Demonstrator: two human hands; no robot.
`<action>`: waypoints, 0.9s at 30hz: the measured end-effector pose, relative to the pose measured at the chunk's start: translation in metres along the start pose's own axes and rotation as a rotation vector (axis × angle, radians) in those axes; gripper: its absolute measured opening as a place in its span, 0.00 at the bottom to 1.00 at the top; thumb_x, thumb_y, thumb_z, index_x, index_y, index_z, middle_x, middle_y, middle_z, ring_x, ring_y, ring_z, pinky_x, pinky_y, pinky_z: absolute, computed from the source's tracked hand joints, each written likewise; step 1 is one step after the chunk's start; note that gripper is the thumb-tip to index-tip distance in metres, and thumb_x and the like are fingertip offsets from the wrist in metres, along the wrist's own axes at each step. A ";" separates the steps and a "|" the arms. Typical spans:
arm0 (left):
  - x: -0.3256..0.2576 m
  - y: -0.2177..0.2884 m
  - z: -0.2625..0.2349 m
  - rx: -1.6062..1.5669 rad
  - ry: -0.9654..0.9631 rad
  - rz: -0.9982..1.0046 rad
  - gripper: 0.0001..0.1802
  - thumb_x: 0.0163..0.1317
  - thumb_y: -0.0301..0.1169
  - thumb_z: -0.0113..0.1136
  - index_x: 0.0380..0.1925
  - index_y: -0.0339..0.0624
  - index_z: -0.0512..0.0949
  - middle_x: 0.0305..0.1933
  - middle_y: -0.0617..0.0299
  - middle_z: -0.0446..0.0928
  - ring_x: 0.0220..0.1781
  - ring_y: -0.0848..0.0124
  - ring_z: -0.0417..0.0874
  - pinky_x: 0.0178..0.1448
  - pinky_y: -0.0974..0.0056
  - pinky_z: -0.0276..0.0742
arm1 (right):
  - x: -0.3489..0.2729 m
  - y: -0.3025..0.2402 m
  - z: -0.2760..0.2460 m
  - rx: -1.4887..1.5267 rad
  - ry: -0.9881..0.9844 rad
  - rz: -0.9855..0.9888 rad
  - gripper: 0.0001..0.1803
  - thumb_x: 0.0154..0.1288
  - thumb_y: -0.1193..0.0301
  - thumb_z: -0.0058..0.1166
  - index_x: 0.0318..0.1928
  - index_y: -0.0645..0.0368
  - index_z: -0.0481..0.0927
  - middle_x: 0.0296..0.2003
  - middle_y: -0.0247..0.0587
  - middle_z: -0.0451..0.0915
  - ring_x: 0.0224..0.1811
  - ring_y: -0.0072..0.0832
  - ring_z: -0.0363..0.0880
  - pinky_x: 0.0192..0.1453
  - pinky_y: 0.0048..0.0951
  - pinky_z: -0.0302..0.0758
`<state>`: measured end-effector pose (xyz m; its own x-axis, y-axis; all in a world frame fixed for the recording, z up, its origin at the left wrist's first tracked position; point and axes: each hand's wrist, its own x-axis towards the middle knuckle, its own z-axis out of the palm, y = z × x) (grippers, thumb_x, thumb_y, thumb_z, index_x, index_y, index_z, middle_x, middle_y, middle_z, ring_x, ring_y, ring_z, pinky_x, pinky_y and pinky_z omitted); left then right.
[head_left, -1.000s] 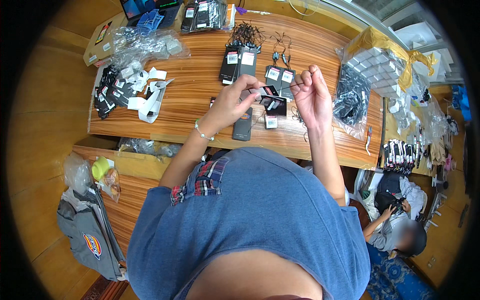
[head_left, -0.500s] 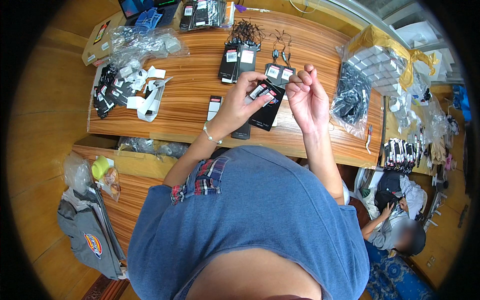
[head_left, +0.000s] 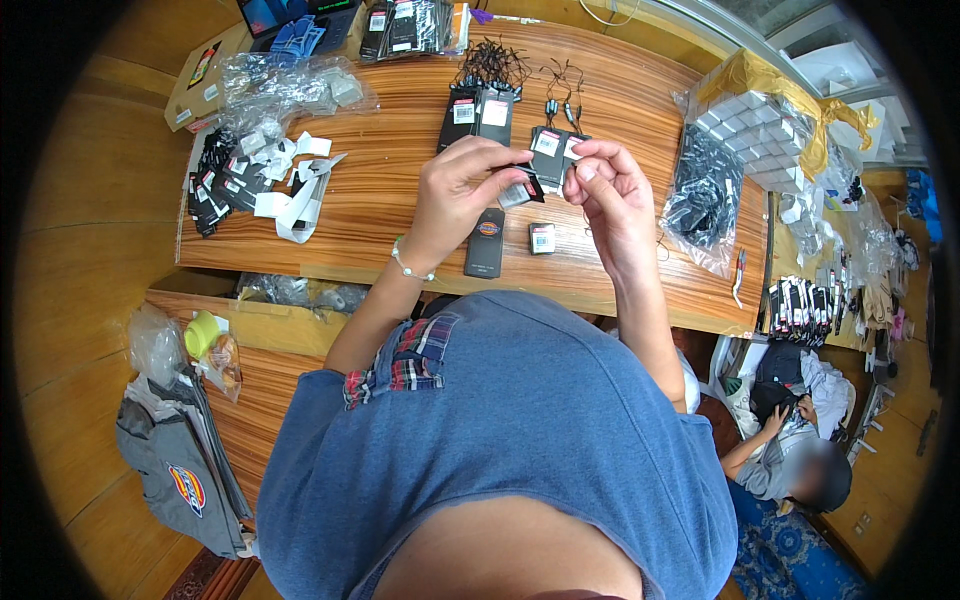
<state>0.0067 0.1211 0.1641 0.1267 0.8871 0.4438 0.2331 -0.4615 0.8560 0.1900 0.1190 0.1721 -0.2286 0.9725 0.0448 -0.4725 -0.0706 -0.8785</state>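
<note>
My left hand [head_left: 462, 190] pinches a few black hang tags [head_left: 520, 190] with white labels, now tilted so that mostly their edges show. Close to their right side, my right hand [head_left: 615, 195] is closed, thumb against fingertips, on a thin black cord that is hard to make out. Below the hands lie a long black tag [head_left: 484, 250] and a small black tag [head_left: 541, 238] with a white label. Just beyond my fingers, two black tags with white stickers [head_left: 546, 143] rest on the table, their cords stretched away from me.
Stacks of black tags [head_left: 461, 112] with bunched cords lie farther back. At left are loose tags with curled label strips [head_left: 300, 205]. To the right are a bag of black cords [head_left: 705, 200], snips [head_left: 739, 278] and a wrapped block of small boxes [head_left: 765, 125]. Another person [head_left: 790, 460] sits lower right.
The tags in my left hand have tipped from face-up to nearly edge-on. My right hand has come down and closer, its fingers more curled. The small labelled tag on the table is now uncovered.
</note>
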 end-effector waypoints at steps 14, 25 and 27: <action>-0.001 0.008 0.000 -0.389 -0.023 -0.080 0.10 0.47 0.15 0.62 0.31 0.34 0.80 0.37 0.57 0.79 0.43 0.71 0.78 0.49 0.69 0.76 | -0.006 0.003 0.007 -0.240 -0.100 0.004 0.09 0.62 0.77 0.51 0.42 0.62 0.69 0.26 0.33 0.77 0.29 0.16 0.75 0.34 0.16 0.70; -0.003 0.014 0.000 -0.387 -0.072 -0.290 0.07 0.54 0.21 0.61 0.34 0.34 0.80 0.33 0.61 0.80 0.33 0.78 0.79 0.38 0.74 0.76 | -0.008 0.000 0.006 -0.260 -0.087 -0.001 0.08 0.62 0.77 0.50 0.42 0.62 0.68 0.26 0.32 0.77 0.30 0.16 0.75 0.35 0.16 0.70; -0.002 0.014 -0.001 -0.388 -0.097 -0.325 0.07 0.54 0.19 0.60 0.35 0.33 0.79 0.33 0.61 0.79 0.32 0.79 0.77 0.36 0.75 0.74 | -0.008 0.000 0.006 -0.272 -0.098 -0.006 0.08 0.62 0.77 0.50 0.41 0.62 0.68 0.26 0.32 0.77 0.30 0.16 0.75 0.35 0.16 0.70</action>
<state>0.0083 0.1131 0.1753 0.2001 0.9715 0.1273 -0.0975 -0.1096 0.9892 0.1863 0.1095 0.1745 -0.3136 0.9457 0.0849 -0.2320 0.0104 -0.9727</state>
